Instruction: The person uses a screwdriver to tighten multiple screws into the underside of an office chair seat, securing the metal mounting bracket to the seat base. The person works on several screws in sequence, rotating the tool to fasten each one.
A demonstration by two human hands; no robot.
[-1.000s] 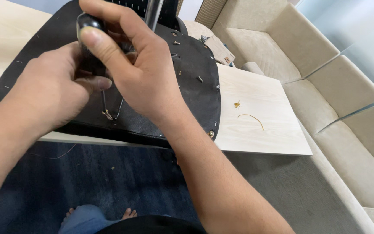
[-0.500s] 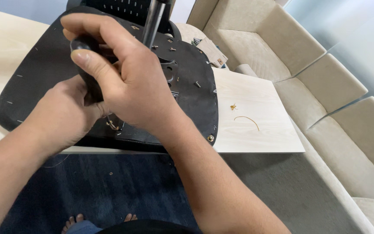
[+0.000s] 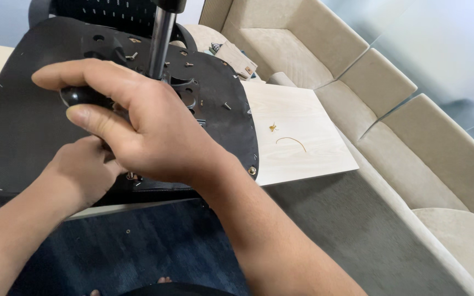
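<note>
An upturned black chair seat [image 3: 23,120] lies on a pale wooden table [image 3: 303,137], its underside facing up and its near edge hanging slightly past the table's front edge. A metal post [image 3: 160,41] rises from the mounting plate [image 3: 187,90] in the middle of the seat.

The right hand [image 3: 149,131] is closed around a tool with a rounded black handle [image 3: 78,96], thumb along its side, and presses it down toward the near part of the seat. The left hand [image 3: 80,175] sits under it with fingers curled at the tip of the tool, near a small screw [image 3: 131,176]; whether it pinches anything I cannot tell, since the right hand covers the fingers.

The left fingers are very near the working end, so a slip of the tool could well jab them. The seat overhangs the front edge and nothing clamps it, so hard downward pressure might tip or slide it. Toward the table's right edge lie a small brass fitting [image 3: 273,127] and a curved wire [image 3: 292,142], which a shifting seat could knock to the floor [image 3: 154,246].
</note>
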